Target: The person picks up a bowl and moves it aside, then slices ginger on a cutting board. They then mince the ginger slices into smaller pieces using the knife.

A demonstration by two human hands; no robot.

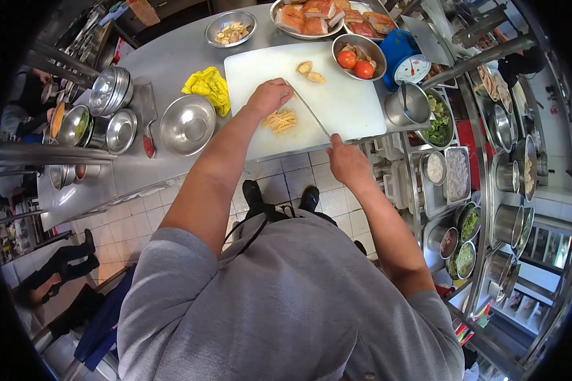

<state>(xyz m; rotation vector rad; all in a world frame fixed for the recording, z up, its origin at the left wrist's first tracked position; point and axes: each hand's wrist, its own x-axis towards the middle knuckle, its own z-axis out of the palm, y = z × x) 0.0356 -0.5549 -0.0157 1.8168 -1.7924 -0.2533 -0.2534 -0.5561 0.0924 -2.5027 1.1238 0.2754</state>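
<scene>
My right hand (349, 164) is closed round the handle of a kitchen knife (310, 112), whose blade slants across the white cutting board (362, 111) toward the upper left. Beside the far part of the blade, my left hand (271, 97) rests on the board with its fingers curled together; what they press on is mostly hidden. Just below that hand lies a small pile of thin, pale yellow ginger strips (279, 120). Peeled ginger pieces (315, 77) sit farther back on the board, beyond the blade.
A steel bowl (187, 125) and a yellow cloth (206, 89) are left of the board. Tomatoes fill part of a bowl (360, 56) at its back right corner, near a blue scale (408, 60). A cleaver (147, 117) lies farther left. Metal shelving with food containers stands right.
</scene>
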